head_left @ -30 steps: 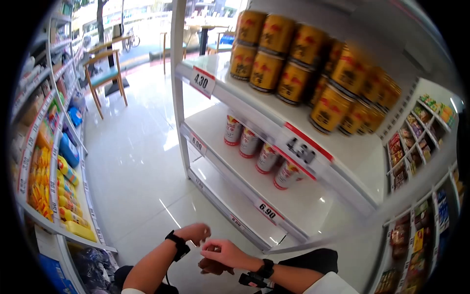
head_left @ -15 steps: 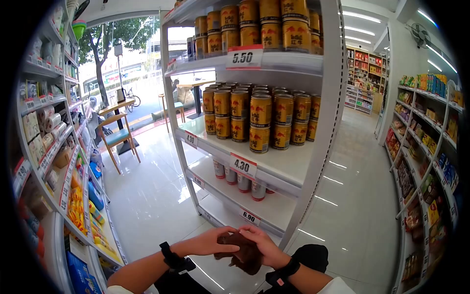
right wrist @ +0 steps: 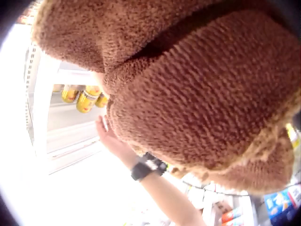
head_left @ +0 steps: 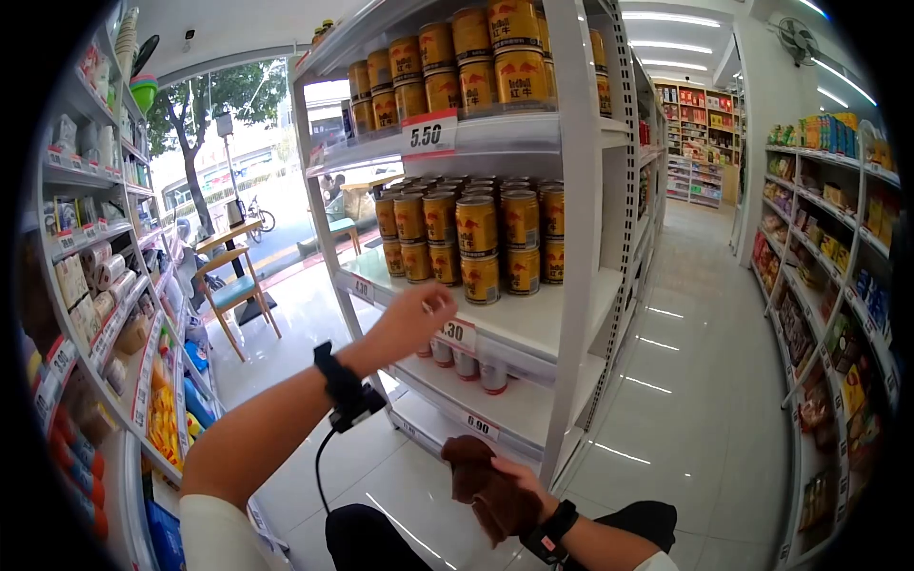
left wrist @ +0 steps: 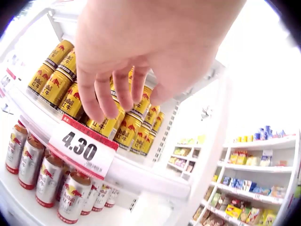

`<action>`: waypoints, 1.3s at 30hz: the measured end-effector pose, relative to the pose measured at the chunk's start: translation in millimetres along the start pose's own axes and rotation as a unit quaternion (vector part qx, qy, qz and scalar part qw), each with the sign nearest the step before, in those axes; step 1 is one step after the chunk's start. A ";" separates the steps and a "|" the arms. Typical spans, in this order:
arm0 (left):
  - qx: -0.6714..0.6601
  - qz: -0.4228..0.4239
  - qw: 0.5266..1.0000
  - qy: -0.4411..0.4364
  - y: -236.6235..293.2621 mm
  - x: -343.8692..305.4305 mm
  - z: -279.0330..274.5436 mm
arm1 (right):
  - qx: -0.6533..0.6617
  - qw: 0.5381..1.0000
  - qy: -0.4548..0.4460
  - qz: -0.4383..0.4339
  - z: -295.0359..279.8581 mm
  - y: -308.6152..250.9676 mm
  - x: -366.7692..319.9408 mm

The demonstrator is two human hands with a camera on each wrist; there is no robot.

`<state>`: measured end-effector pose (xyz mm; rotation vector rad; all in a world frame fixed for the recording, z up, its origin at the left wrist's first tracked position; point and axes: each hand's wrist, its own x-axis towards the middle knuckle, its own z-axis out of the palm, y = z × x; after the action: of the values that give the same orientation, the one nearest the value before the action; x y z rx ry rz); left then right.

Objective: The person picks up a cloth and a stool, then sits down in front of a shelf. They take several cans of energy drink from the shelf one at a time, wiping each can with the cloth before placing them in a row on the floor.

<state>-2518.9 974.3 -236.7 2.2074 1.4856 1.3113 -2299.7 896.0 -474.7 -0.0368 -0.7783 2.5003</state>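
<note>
My left hand [head_left: 411, 322], fingers loosely spread and empty, hovers at the shelf edge [head_left: 533, 344] just before the upright gold cans [head_left: 478, 249], nearer them than my right hand [head_left: 529, 479], which grips a brown cloth [head_left: 471, 466] low down.

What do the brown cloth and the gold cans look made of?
The brown cloth looks like a soft, matte knit or fleece textile, perhaps microfibre: the right wrist view shows a nubby, looped, fuzzy surface. The gold cans are probably thin metal with a glossy printed finish: they show bright highlights and ridged rims.
</note>
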 end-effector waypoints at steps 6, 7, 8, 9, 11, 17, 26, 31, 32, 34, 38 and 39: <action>0.014 -0.054 0.991 0.122 -16.3 57.7 41.0 | 0.119 0.982 0.144 0.016 -15.5 14.4 -22.9; -0.014 -0.058 0.989 0.138 -12.5 61.0 46.0 | 0.131 0.984 0.116 -0.013 -34.1 21.4 -17.4; -0.003 -0.056 0.988 0.145 -11.8 68.5 53.6 | 0.130 0.986 0.105 -0.007 -39.8 15.3 -18.0; -0.042 -0.066 0.988 0.133 -16.0 69.7 55.4 | 0.150 0.980 0.129 0.007 -36.2 18.9 -19.5; -0.054 -0.081 0.987 0.126 -23.5 78.1 65.6 | 0.208 0.972 0.102 0.051 -37.1 20.2 -18.9; -0.080 -0.081 0.985 0.128 -39.1 101.3 82.7 | 0.203 0.971 0.104 0.067 -25.3 22.1 -6.0; -0.056 -0.099 0.975 0.190 -31.2 96.7 96.2 | 0.108 0.987 0.067 0.103 33.7 25.5 7.6; -0.090 -0.026 0.976 0.197 -43.4 100.4 99.8 | 0.126 0.982 0.082 0.118 25.3 37.3 18.3; -0.094 -0.028 0.975 0.197 -44.8 99.2 100.5 | 0.125 0.981 0.085 0.122 22.8 39.1 20.5; -0.101 0.001 0.972 0.212 -44.1 100.4 101.9 | 0.123 0.981 0.090 0.121 19.4 40.3 24.0; -0.089 0.052 0.963 0.251 -34.5 92.9 96.0 | 0.158 0.981 0.041 0.104 20.0 42.0 23.5; -0.095 0.050 0.962 0.251 -29.4 89.5 90.4 | 0.156 0.983 0.040 0.086 20.9 44.6 22.3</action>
<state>-2461.2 1089.6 -256.7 1.9355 1.3222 2.0699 -2343.5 864.6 -478.4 -0.0961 -0.3577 2.7374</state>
